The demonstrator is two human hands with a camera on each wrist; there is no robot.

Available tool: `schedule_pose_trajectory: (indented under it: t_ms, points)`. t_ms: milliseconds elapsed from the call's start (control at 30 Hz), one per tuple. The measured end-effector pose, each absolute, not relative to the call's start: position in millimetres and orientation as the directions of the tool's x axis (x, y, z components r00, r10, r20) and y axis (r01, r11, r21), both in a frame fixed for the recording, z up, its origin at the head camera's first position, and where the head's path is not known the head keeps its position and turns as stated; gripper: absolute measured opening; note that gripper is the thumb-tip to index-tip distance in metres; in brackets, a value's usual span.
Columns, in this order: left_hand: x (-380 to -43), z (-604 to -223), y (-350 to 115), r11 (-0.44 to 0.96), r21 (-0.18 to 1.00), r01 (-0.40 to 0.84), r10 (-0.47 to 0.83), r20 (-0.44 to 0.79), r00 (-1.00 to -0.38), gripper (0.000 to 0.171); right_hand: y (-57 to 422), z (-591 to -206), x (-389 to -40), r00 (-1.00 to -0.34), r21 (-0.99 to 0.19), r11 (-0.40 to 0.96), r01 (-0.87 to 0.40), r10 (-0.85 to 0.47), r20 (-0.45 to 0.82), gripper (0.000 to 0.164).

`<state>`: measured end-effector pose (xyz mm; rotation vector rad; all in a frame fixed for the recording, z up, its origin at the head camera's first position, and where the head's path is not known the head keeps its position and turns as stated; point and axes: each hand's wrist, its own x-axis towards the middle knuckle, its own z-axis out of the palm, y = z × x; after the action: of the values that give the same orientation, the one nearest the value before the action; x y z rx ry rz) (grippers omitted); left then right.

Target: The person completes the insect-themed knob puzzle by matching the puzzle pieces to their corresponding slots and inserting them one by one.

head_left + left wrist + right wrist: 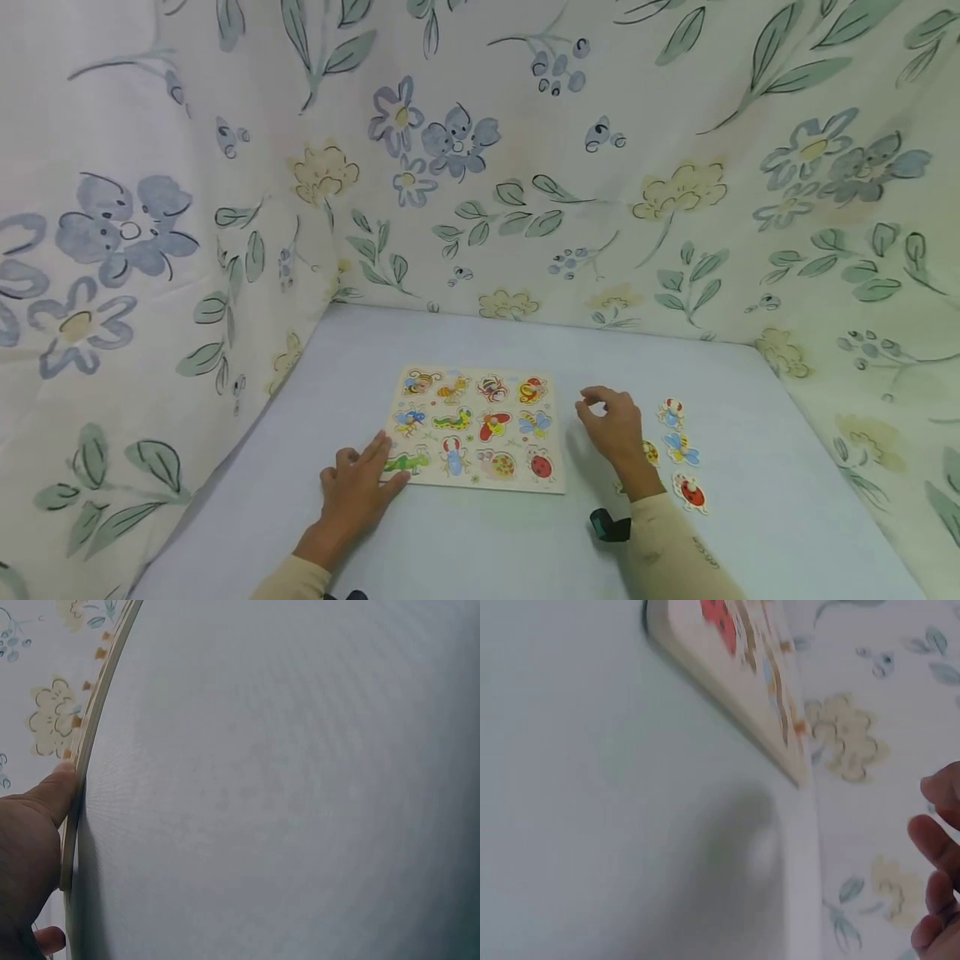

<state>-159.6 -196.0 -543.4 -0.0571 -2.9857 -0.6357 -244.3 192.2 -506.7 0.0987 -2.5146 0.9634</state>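
Observation:
A wooden insect peg puzzle board (442, 492) lies flat on the table, its colourful bug pictures facing up. My left hand (358, 487) rests at its lower left corner, fingers spread, with the thumb (56, 793) against the edge near the green grasshopper picture. Raised just off the board's right side is my right hand (615, 421). Its thumb and index finger bend toward each other in a ring, and nothing shows between them. In the right wrist view the fingers (934, 844) are loosely curled beside the board's corner (664, 626).
Right of my right forearm lie loose puzzle pieces: a red-headed beetle (672, 413), a blue-winged bee (681, 449) and a ladybug (690, 493). A yellow piece (650, 453) is partly hidden by the wrist. Floral cloth (510, 250) rises behind and at both sides of the white table (480, 550).

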Motion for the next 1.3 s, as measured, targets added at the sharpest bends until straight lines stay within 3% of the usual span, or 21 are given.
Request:
schedule_pose_trajectory:
  t_ms: [333,600,867,1300]
  points:
    - [-159.9,-545.3,-198.2,0.913,0.4,0.073,0.03,0.115,-0.993,0.074,257.2,-502.1,-222.0,-0.842,-0.662,0.742,-0.099,0.292,0.453,0.019]
    - [-160.6,-544.3,-198.7,0.917,0.394,0.062,0.02,0.109,-0.994,0.075,289.7,-510.1,-209.1,-0.817,-0.712,0.701,0.027,0.426,0.389,0.021]
    - [-162.0,-544.0,-196.3,0.909,0.412,0.063,0.022,0.103,-0.994,0.075,309.3,-524.0,-200.1,-0.824,-0.724,0.67,0.164,0.497,0.272,0.028]
    - [-163.8,-548.8,-197.1,0.913,0.406,0.033,0.009,0.06,-0.998,0.079,319.1,-539.0,-195.3,-0.833,-0.696,0.675,0.246,0.514,0.204,0.026]
